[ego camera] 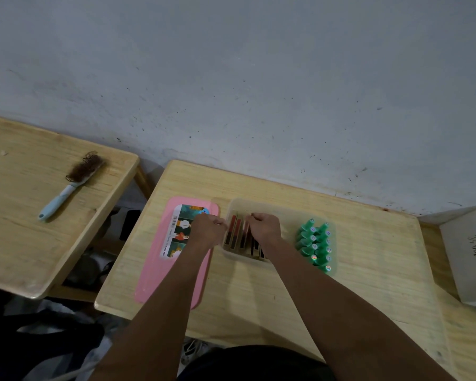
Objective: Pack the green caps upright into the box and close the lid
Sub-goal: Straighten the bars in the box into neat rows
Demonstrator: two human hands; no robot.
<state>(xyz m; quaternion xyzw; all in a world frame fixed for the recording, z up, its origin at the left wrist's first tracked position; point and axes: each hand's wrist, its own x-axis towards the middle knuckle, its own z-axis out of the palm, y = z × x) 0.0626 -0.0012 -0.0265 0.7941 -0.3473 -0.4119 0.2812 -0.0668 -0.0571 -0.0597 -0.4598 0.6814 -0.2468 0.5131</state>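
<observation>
The green caps [315, 245] stand upright in two rows inside the clear box [259, 204], at its right end. Left of them, flat reddish pieces [234, 233] fill the box, partly hidden by both hands. The left hand [208, 229] and right hand [264, 228] are curled at the box's far-left part; what each grip holds I cannot tell. The pink lid [160, 270] lies left of the box on the counter [368, 270], with bare wood right of the box.

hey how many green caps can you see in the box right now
About 12 green caps, all upright in two rows at the right end of the clear box, right of the right hand. They crowd together, so the count is approximate and some may be hidden.
</observation>
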